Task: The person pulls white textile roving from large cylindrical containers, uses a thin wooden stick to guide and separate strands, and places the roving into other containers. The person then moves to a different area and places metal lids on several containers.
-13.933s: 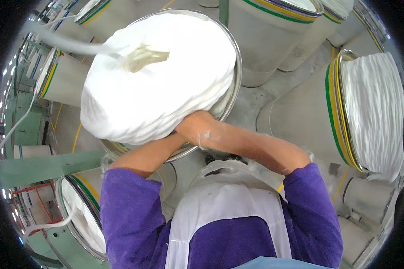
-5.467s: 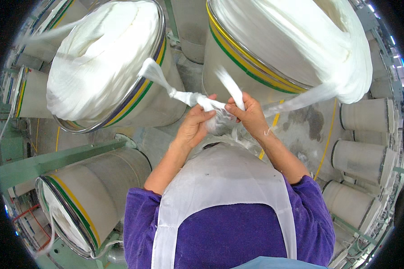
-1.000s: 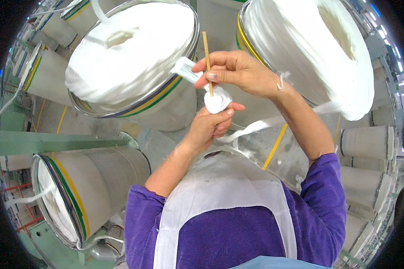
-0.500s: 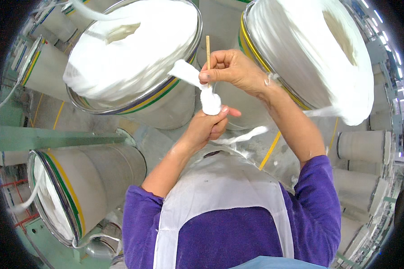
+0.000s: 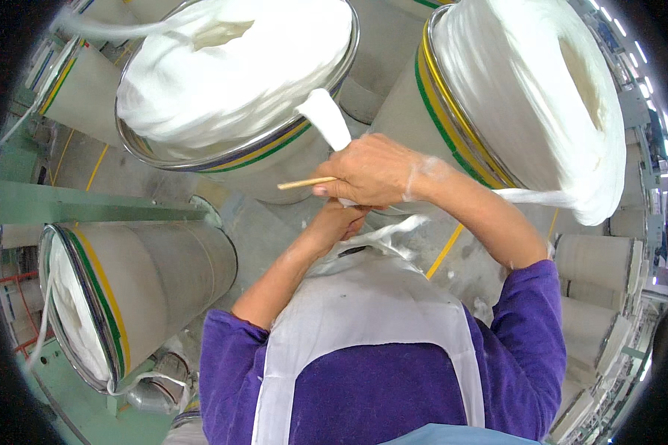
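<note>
My right hand [image 5: 375,172] is closed around a thin wooden stick [image 5: 304,182] that points left, and around a soft white fibre strand [image 5: 326,119] running up to the heap in the tall can [image 5: 237,159] at upper left. My left hand [image 5: 339,221] sits just beneath it, mostly hidden, gripping the same white strand. A second white strand [image 5: 534,196] trails from the full can [image 5: 438,119] at upper right toward my hands. Loose strand ends [image 5: 382,236] hang below my hands over my white apron.
A third can [image 5: 137,282] with green and yellow bands stands at lower left, with white fibre inside. More pale cans [image 5: 594,267] crowd the right side. A green rail [image 5: 89,211] runs along the left, and yellow lines [image 5: 445,252] mark the grey floor.
My right hand has dropped lower and turned the stick from upright to lying sideways. The rolled white wad between my hands is now covered by my right hand.
</note>
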A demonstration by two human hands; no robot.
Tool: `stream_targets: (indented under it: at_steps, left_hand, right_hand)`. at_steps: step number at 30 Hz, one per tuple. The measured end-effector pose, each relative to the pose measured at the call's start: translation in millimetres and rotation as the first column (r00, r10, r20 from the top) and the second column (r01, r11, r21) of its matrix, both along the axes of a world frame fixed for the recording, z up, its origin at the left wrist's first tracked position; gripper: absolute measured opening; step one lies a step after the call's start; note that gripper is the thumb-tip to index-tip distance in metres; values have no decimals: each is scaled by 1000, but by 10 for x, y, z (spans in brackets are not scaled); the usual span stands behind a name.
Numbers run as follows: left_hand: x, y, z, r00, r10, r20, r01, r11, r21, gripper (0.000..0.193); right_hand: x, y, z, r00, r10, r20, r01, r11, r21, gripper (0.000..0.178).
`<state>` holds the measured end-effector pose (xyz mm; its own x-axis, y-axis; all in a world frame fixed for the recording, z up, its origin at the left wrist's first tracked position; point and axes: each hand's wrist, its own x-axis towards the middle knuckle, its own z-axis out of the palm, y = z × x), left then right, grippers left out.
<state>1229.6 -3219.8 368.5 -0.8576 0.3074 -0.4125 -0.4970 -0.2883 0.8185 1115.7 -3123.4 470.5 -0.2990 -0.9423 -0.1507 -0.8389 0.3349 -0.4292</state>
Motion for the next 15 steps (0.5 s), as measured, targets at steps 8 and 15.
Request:
stream_targets:
  at_steps: [8, 15]
  left_hand:
    - [194, -118, -636, 986, 56, 159, -40, 994, -100, 25]
    - [181, -106, -1252, 990, 24, 137, 6, 977, -214, 30]
  right_hand:
    - [-639, 237, 145, 863, -504, 30, 445, 732, -516, 43]
    - [-476, 141, 184, 801, -512, 310, 598, 688, -411, 45]
